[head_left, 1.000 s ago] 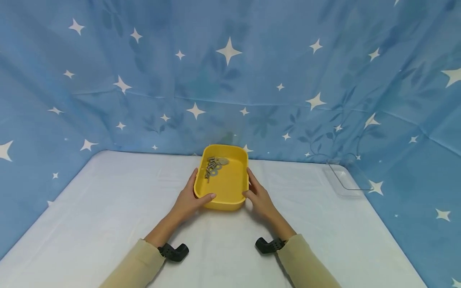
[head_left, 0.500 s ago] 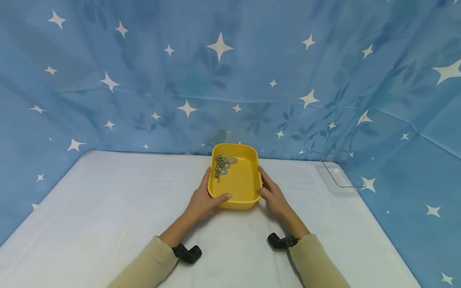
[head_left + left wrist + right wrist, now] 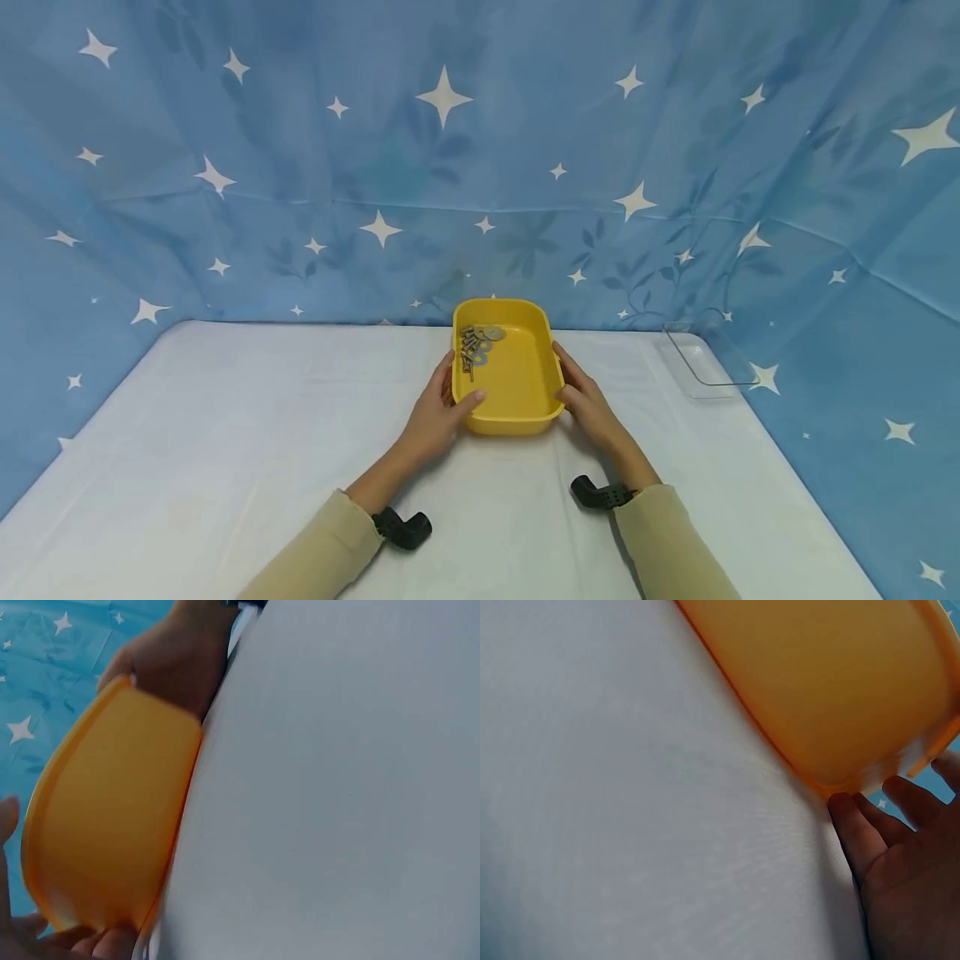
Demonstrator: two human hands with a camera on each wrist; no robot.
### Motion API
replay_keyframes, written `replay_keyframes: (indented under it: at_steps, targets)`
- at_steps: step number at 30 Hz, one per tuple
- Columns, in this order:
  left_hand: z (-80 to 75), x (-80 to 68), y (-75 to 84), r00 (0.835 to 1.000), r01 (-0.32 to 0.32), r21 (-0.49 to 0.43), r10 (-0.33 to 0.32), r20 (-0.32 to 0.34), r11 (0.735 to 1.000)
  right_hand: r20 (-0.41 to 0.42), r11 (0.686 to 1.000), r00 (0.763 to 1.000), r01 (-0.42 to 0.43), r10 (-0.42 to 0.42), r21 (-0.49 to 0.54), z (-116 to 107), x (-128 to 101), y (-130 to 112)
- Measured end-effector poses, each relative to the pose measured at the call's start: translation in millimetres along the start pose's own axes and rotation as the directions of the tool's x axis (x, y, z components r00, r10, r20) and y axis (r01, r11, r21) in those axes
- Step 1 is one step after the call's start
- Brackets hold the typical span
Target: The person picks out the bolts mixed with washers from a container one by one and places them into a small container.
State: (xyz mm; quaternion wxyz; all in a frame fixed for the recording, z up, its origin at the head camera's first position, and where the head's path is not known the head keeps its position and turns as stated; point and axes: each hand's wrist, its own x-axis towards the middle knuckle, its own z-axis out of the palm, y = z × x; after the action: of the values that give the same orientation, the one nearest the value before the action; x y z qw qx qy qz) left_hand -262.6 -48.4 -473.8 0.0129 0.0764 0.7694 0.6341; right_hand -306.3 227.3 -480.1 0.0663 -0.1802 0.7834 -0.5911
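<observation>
A yellow tray (image 3: 517,387) stands on the white table near the back wall. In its far left corner lie several metal bolts and washers (image 3: 476,345). My left hand (image 3: 438,408) holds the tray's left side with the thumb hooked over the near rim. My right hand (image 3: 588,402) holds the right side the same way. The left wrist view has the tray's outer wall (image 3: 105,825) with my left hand's fingers (image 3: 75,941) under its corner and my right hand (image 3: 172,660) beyond. In the right wrist view the fingers (image 3: 870,825) sit under the tray's rim (image 3: 832,682).
A clear plastic container (image 3: 701,367) stands at the table's back right corner. Blue cloth with white stars (image 3: 450,167) hangs behind and along both sides. White table surface (image 3: 225,433) stretches to the left and toward me.
Both hands have slid the tray to the right and a little farther back on the table, still holding its sides. The bolts and washers kept their corner.
</observation>
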Motion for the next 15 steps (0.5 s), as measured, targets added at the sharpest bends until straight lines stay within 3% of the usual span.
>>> replay_keyframes:
  at_steps: [8,15]
  targets:
    - [-23.1,28.8,5.7,0.984,0.157,-0.127,-0.144,0.104,0.979,-0.016,1.000,1.000,-0.025,0.026,0.018,0.6,2.4,-2.7]
    - [-16.7,38.0,-9.4,0.992,0.104,-0.226,-0.085,0.092,0.969,-0.017,0.999,0.999,-0.029,0.030,0.037,-2.5,2.6,0.4]
